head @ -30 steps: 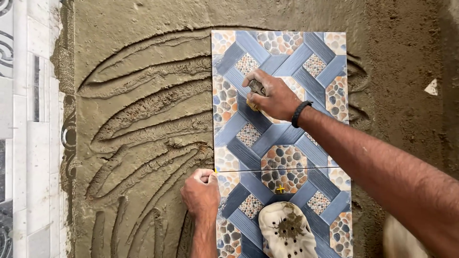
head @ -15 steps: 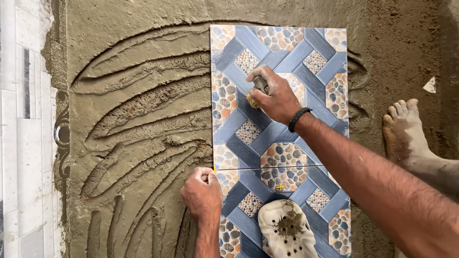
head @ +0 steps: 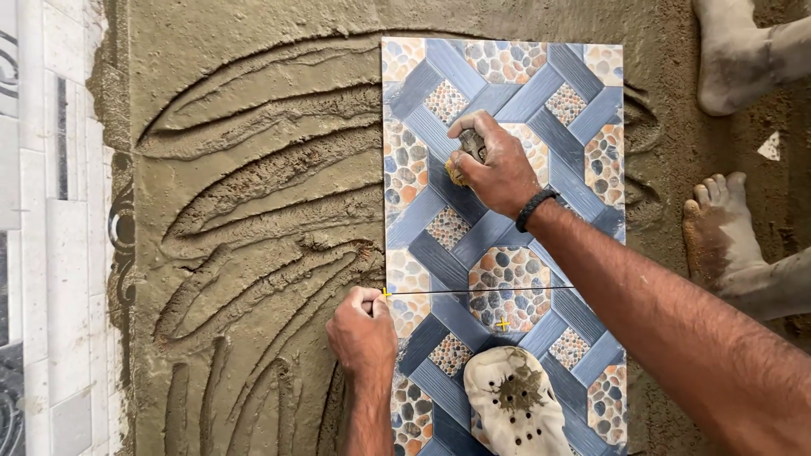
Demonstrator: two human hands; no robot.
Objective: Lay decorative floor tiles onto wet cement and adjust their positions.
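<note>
A blue patterned floor tile (head: 541, 93) with pebble motifs lies on wet grey mortar. A second matching tile (head: 439, 346) sits below it, with a thin joint between them. My right hand (head: 494, 165) is closed around a small tool handle and rests on the upper tile's middle. At the left end of the joint, my left hand (head: 363, 333) pinches a small yellow spacer at the tile edge. Another yellow cross spacer (head: 503, 323) lies on the lower tile. My foot in a dirty white clog (head: 515, 405) stands on the lower tile.
Wet mortar with curved trowel grooves (head: 253, 219) spreads to the left of the tiles. Laid pale tiles (head: 51, 253) run along the left edge. Another person's two bare, muddy feet (head: 722, 228) stand on the mortar at the right.
The view has shifted so the other person's bare feet have come into sight at the right. My right hand stays on the upper tile, my left hand at the joint.
</note>
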